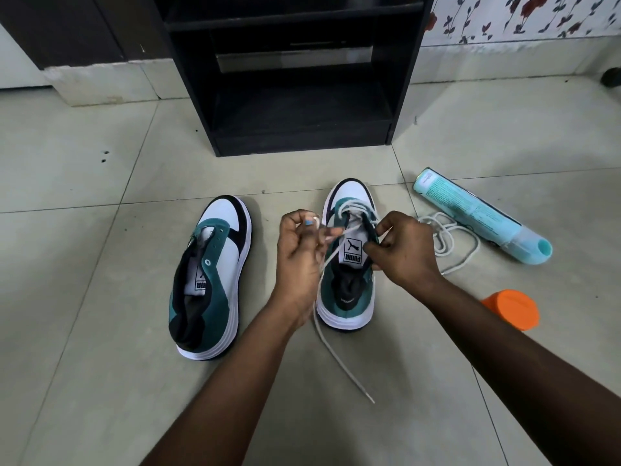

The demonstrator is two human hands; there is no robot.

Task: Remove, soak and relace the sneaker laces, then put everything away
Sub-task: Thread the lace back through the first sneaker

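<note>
1. A white lace [331, 260] is running through the front eyelets of the right-hand sneaker [347, 290], which is sitting on the tiled floor [100, 364] with its toe pointing at a black cabinet [295, 95]; one lace end is trailing down onto the floor toward the camera.
2. The left hand [300, 260] is pinching that lace with curled fingers.
3. The right hand [401, 253] is gripping the sneaker's right eyelet edge, fingers curled.
4. A second sneaker [210, 280], unlaced, is lying just to the left.
5. Another white lace [447, 240] is lying loose to the right, touching a pale blue tube [477, 213] lying on its side.
6. An orange container [512, 309] is sitting near the right forearm.
</note>
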